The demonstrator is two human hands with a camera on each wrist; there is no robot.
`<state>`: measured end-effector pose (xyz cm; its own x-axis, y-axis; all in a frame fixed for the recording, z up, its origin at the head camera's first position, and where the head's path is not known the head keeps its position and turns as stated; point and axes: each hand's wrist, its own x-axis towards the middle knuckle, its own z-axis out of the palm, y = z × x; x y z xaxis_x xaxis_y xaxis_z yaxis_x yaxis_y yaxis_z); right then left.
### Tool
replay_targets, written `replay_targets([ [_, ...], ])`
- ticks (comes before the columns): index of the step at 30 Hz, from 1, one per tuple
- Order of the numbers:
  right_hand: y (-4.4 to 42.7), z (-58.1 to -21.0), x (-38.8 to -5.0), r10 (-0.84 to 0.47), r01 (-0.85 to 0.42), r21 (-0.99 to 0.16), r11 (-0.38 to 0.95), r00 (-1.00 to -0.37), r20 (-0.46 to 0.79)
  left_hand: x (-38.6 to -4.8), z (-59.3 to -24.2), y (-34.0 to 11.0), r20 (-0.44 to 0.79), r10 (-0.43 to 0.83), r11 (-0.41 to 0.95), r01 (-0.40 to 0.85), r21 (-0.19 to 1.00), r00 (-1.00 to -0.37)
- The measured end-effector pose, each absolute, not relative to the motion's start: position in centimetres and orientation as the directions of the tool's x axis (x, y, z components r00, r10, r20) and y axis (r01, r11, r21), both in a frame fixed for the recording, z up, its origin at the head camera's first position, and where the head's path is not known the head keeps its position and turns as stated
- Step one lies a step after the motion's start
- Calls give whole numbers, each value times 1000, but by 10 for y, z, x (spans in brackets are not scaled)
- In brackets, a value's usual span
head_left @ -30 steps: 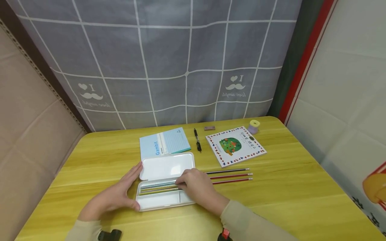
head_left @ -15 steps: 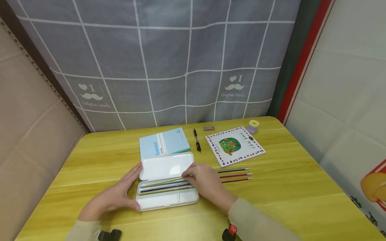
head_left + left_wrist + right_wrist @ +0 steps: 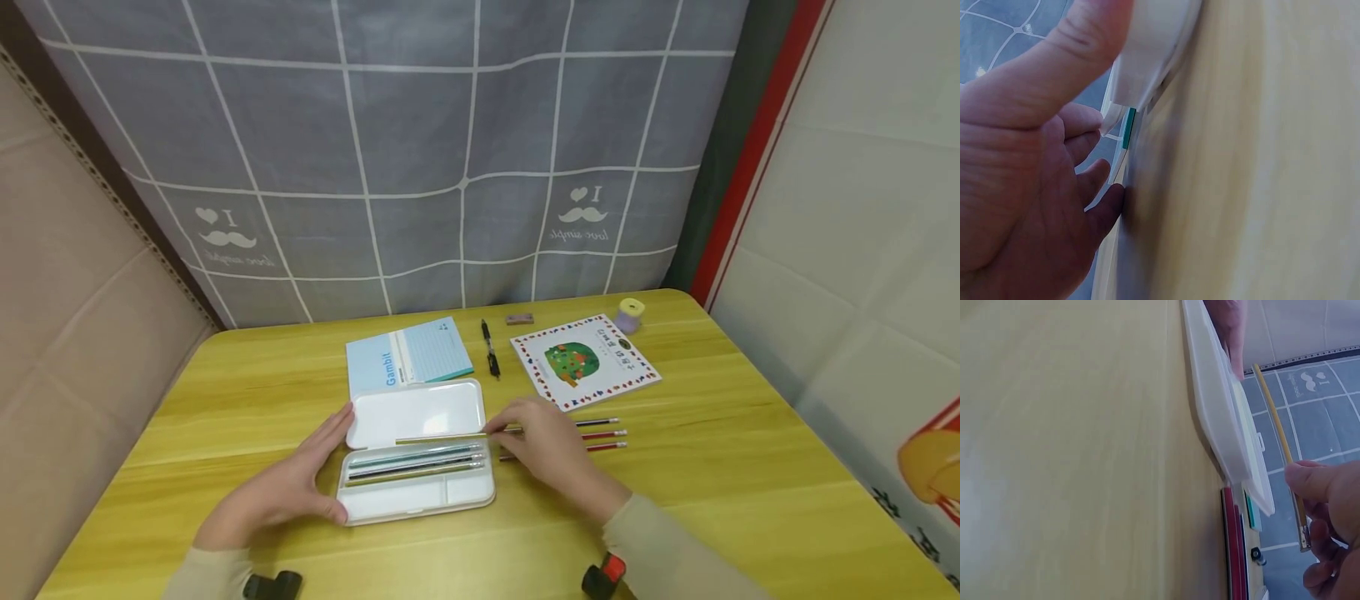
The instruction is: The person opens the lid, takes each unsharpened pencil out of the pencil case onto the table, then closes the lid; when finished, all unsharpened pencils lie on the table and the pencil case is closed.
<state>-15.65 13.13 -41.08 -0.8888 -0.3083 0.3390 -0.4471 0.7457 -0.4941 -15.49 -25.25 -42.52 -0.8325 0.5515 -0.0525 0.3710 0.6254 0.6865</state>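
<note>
My right hand (image 3: 551, 446) pinches a yellow pencil (image 3: 441, 438) between thumb and fingers. In the head view the pencil crosses over the lower part of the raised lid; the right wrist view shows its metal ferrule end by my palm (image 3: 1304, 534). An opened white pencil case (image 3: 397, 502) lies below, with several pencils (image 3: 412, 468) in its rear compartment. Along the case's left side rests my left hand (image 3: 281, 492), thumb at the front corner and fingers extended by the lid (image 3: 416, 414). Partly behind my right hand lie a black pencil (image 3: 600, 422) and two red pencils (image 3: 603, 434).
Behind the case is a light blue notebook (image 3: 412, 354). Farther right are a black pen (image 3: 490, 348), a small eraser (image 3: 519, 319), a white picture book (image 3: 585, 367) and a yellow-and-purple roll (image 3: 629, 317). A grey curtain (image 3: 420, 167) hangs past the table's back edge.
My right hand has drawn the yellow pencil up and out of the case, moving to the right. The left hand stays put at the case.
</note>
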Motion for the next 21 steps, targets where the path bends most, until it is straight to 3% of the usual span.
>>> replay_targets([
  [21, 195, -417, -150, -296, -401, -534, 744, -915, 274, -155, -424, -253, -60, 548, 636, 369, 677, -834],
])
